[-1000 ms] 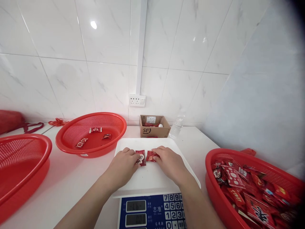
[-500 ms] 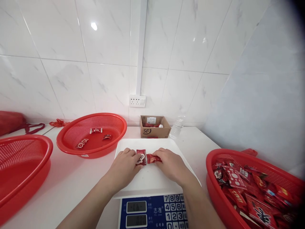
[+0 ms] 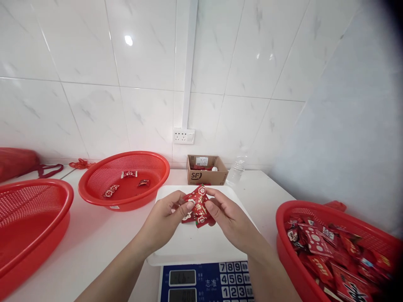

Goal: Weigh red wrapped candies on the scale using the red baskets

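Observation:
Above the white pan [image 3: 201, 247] of a weighing scale, both of my hands are closed on red candy packets [image 3: 200, 203] with pale lettering. My left hand [image 3: 165, 218] pinches them from the left, thumb on the front. From the other side my right hand [image 3: 229, 216] grips the right edge between thumb and fingers. At least two packets overlap; a darker one shows behind at the lower left. How many are in each hand I cannot tell. Below the pan lies the scale's blue panel [image 3: 210, 283], with number keys and two small displays.
A red basket [image 3: 283, 226] heaped with red candy packets stands at the right. Behind on the left, another red basket [image 3: 122, 203] holds a few packets. A third red basket [image 3: 34, 239] is at the far left. A cardboard box [image 3: 208, 176] and a plastic bottle [image 3: 236, 170] stand by the wall.
Both hands have come together and lifted the packets off the pan. The packets, which lay apart on it, now overlap between my fingers. The view has shifted slightly.

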`<action>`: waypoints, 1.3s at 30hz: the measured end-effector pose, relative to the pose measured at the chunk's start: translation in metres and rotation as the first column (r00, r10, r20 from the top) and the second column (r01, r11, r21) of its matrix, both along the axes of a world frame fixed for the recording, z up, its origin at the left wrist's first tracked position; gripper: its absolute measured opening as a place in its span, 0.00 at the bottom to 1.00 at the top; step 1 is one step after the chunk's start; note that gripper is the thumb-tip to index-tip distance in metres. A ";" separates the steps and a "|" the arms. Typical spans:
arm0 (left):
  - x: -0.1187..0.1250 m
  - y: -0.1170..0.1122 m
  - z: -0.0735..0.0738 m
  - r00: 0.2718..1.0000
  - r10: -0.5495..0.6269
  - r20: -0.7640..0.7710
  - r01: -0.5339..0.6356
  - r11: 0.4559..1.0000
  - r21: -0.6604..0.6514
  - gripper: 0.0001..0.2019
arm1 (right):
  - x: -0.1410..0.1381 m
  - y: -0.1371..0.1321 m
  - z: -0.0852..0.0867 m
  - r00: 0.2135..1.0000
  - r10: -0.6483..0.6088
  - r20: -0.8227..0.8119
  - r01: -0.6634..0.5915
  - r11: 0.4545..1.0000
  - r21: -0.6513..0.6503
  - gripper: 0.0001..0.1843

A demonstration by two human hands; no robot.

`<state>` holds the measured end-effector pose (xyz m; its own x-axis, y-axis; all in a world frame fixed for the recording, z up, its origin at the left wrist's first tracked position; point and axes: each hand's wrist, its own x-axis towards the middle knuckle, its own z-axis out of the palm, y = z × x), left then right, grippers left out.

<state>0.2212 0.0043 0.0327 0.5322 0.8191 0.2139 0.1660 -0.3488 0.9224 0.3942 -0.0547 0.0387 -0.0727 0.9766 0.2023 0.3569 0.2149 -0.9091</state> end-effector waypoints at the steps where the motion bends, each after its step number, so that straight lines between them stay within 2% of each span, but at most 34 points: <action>1: 0.000 0.001 0.000 0.999 -0.009 0.045 0.010 1.000 -0.022 0.15 | 0.000 0.001 -0.001 1.000 0.013 0.008 -0.013 1.000 -0.010 0.23; 5: -0.001 0.002 -0.002 0.986 -0.066 0.155 0.080 0.993 -0.084 0.14 | -0.002 0.004 -0.004 0.996 0.003 0.091 -0.002 1.000 -0.015 0.22; 10: -0.001 -0.001 0.001 0.982 -0.108 0.155 0.124 0.987 -0.098 0.14 | -0.006 0.003 -0.005 0.997 -0.046 0.060 0.046 0.999 0.008 0.19; 15: 0.002 -0.002 0.001 0.972 -0.161 0.169 0.183 0.975 -0.126 0.15 | -0.010 0.000 -0.001 0.997 0.051 0.059 -0.047 0.996 -0.072 0.17; 20: 0.004 -0.002 0.001 0.986 -0.020 0.164 0.037 0.994 -0.102 0.17 | -0.009 0.001 -0.001 0.991 -0.017 0.133 0.026 0.997 -0.070 0.20; 22: 0.004 -0.003 0.001 0.984 0.004 0.178 0.014 0.995 -0.099 0.17 | -0.009 0.002 -0.002 0.990 -0.006 0.144 0.014 0.998 -0.059 0.21; 27: 0.002 -0.003 0.002 0.991 -0.030 0.134 0.039 0.997 -0.065 0.18 | -0.008 0.001 0.000 0.992 0.036 0.124 -0.037 0.999 0.005 0.19; 32: 0.001 -0.004 0.002 0.984 -0.109 0.141 0.123 0.987 -0.099 0.16 | -0.008 -0.001 0.001 0.993 0.076 0.087 -0.078 0.997 0.021 0.18; 37: 0.000 -0.004 0.004 0.983 -0.076 0.165 0.093 0.991 -0.098 0.16 | -0.008 0.002 -0.004 0.999 0.004 0.035 -0.005 1.000 0.017 0.21; 39: 0.000 -0.004 0.005 0.983 -0.097 0.157 0.112 0.990 -0.091 0.16 | -0.008 0.003 -0.005 1.000 -0.015 -0.001 0.015 0.999 0.030 0.21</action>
